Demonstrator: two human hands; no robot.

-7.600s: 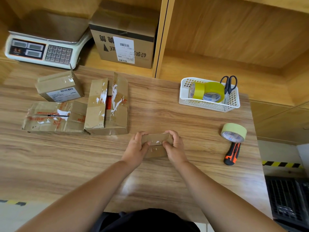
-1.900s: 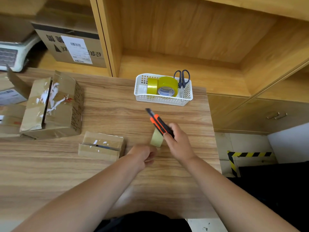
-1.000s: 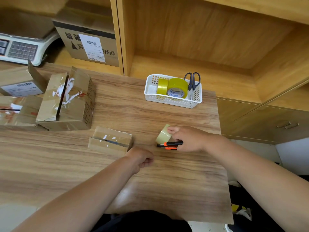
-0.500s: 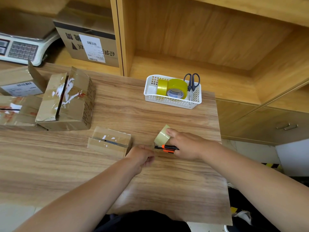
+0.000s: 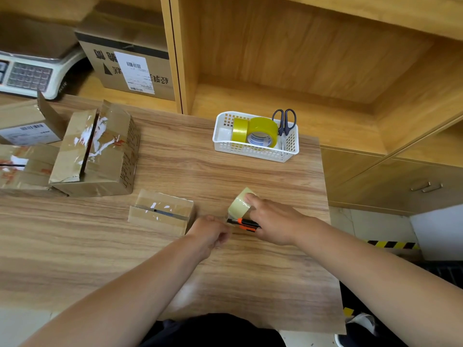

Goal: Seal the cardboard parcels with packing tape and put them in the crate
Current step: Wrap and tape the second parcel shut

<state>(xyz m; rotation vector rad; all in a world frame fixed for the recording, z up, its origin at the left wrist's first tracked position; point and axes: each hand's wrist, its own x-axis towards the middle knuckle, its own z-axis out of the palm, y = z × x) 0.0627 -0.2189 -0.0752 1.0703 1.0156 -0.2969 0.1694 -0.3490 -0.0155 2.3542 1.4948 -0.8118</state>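
A small cardboard parcel (image 5: pixel 162 211) lies on the wooden table (image 5: pixel 175 259), its top seam slit and flecked with old tape. Just right of it my left hand (image 5: pixel 211 231) has its fingers curled, pinching at the loose end of the tape. My right hand (image 5: pixel 273 221) grips a pale roll of packing tape (image 5: pixel 239 202) together with an orange-and-black utility knife (image 5: pixel 244 223), tilted on the table. A larger parcel (image 5: pixel 97 154) with its top flaps apart stands at the left. No crate is in view.
A white mesh basket (image 5: pixel 255 150) with two yellow tape rolls (image 5: pixel 260 132) and scissors (image 5: pixel 284 121) stands at the table's back. More parcels (image 5: pixel 23 169) lie at the far left. A scale (image 5: pixel 32 73) and a labelled carton (image 5: pixel 130 63) sit on the shelf.
My left hand has moved right from beside the small parcel up to the tape roll and knife. My right hand has stayed on the tilted roll.
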